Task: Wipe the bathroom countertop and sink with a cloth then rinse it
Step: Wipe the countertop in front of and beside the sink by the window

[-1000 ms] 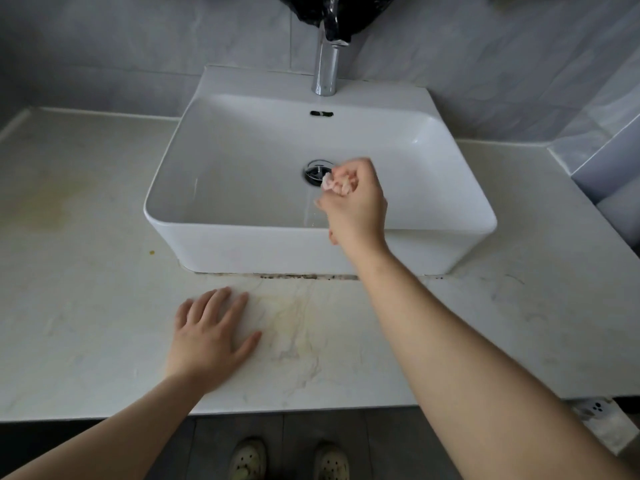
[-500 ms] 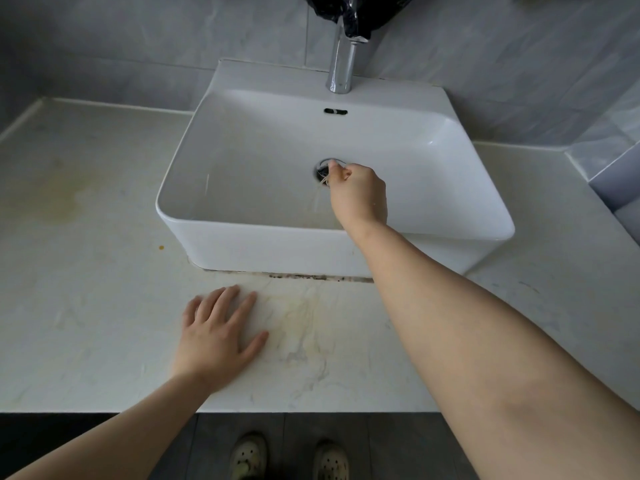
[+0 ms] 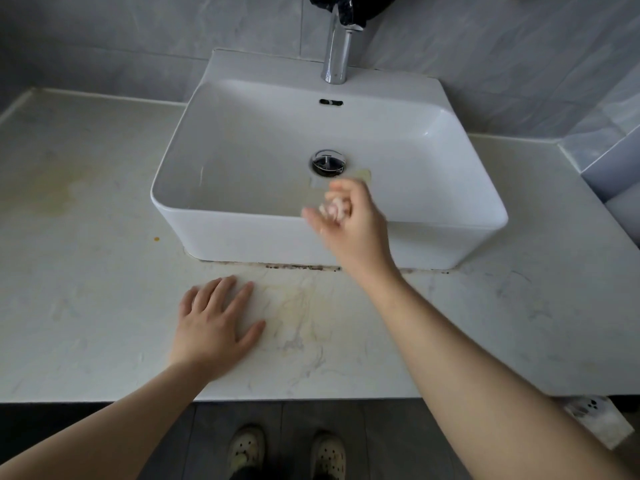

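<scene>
Right hand point(image 3: 349, 230): fingers curled round a small, wadded, pinkish-white cloth point(image 3: 334, 207). It is held above the near rim of the basin, right of centre, and is motion-blurred.
Left hand point(image 3: 214, 327): palm down, fingers straight and spread, resting flat on the counter. It holds nothing and is well apart from the other hand.
Cloth, position: bunched inside the right fist, over the near edge of the sink. Only a little shows between the fingers, and wet or dry cannot be told.
Cloth, handling (judged): light, soft and limp, with nothing fragile about it. It squashes to a wad and will not keep a shape. If soaked it would likely drip and could slide out of a loose pinch.
Cloth, where to hold (judged): whole-palm bunch for scrubbing, or spread under flat fingers for broad strokes. For rinsing, keep a full fist on the wad.
Sink: white rectangular ceramic vessel sink point(image 3: 225, 233) seated on the counter. A yellowish smear point(image 3: 363, 174) lies on the basin floor just right of the drain.
Drain: round chrome drain stopper point(image 3: 328, 162) at the middle of the basin floor.
Tap: chrome column tap point(image 3: 336, 53) at the far rim, its top wrapped in black plastic point(image 3: 349, 5).
Countertop: pale marble-look stone countertop point(image 3: 86, 289). Yellow-brown staining point(image 3: 298, 306) lies just right of the left hand, and dark grime point(image 3: 301, 266) runs along the seam under the sink's near edge.
Progress (judged): marks remain, so the wiping is unfinished.
</scene>
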### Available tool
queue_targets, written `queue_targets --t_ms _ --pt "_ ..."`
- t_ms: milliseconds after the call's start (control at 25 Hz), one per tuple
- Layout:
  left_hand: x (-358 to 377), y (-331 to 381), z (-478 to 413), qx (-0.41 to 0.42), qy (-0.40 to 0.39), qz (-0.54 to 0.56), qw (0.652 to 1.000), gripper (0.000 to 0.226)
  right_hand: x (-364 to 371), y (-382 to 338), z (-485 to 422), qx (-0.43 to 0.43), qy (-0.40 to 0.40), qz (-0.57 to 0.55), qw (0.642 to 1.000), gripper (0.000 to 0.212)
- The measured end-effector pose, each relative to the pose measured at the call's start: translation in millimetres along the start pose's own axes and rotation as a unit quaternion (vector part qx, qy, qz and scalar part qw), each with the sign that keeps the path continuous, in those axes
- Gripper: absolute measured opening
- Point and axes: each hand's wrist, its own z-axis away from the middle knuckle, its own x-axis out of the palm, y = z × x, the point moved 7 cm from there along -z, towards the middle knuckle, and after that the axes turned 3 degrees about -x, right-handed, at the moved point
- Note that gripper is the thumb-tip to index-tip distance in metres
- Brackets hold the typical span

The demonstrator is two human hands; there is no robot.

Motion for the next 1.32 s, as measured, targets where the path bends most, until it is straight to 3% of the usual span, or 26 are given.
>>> queue_targets --t_ms 80,160,240,320,400,480,560,600,680,800,880,960,1120,1200,1240,1320 --pt "0 0 0 0.003 0.005 -0.002 1.000 0.075 9 21 44 0.015 -0.098 -0.005 0.995 0.047" --pt "-1 1 0 0.004 0.007 -0.005 1.000 0.070 6 53 73 0.144 -0.155 0.005 0.977 0.039" --pt "-1 1 0 0.003 0.010 -0.007 1.000 0.067 -7 82 85 0.316 -0.150 -0.019 0.937 0.023" --pt "-1 2 0 0.004 0.013 -0.010 1.000 0.067 -22 95 80 0.348 -0.128 -0.004 0.929 0.014" --pt "-1 2 0 0.005 0.008 -0.018 1.000 0.067 -34 101 67 0.282 -0.142 0.170 0.934 0.023" --pt "-1 2 0 0.006 0.007 -0.025 1.000 0.068 -52 78 57 0.098 -0.038 0.402 0.910 0.018" --pt "-1 2 0 0.004 0.007 -0.027 1.000 0.068 -38 50 68 -0.086 0.012 0.384 0.919 0.015" --pt "-1 2 -1 0.003 0.006 -0.027 1.000 0.069 -21 48 78 -0.151 -0.028 0.359 0.920 0.019" --pt "0 2 0 0.002 0.005 -0.026 1.000 0.070 16 64 95 -0.218 -0.155 0.372 0.889 0.034" --pt "1 1 0 0.005 0.008 -0.024 1.000 0.074 8 113 90 -0.155 -0.197 0.422 0.871 0.042" --pt "2 1 0 0.005 0.006 -0.020 1.000 0.070 -18 128 93 -0.041 -0.124 0.470 0.873 0.048" --pt "1 2 0 0.002 0.011 -0.016 1.000 0.068 -17 121 102 -0.004 -0.073 0.522 0.850 0.052" --pt "3 5 -1 -0.003 0.014 -0.019 1.000 0.069 22 89 96 -0.185 -0.157 0.518 0.820 0.048" --pt "3 10 -3 -0.037 0.020 -0.008 0.999 0.070 4 103 87 -0.183 -0.150 0.486 0.841 0.037" --pt "3 14 -3 -0.061 0.020 -0.007 0.998 0.072 -18 118 83 -0.154 -0.111 0.469 0.862 0.033" --pt "8 21 -2 -0.098 0.010 -0.011 0.995 0.079 -86 157 76 -0.016 -0.010 0.465 0.885 0.032"
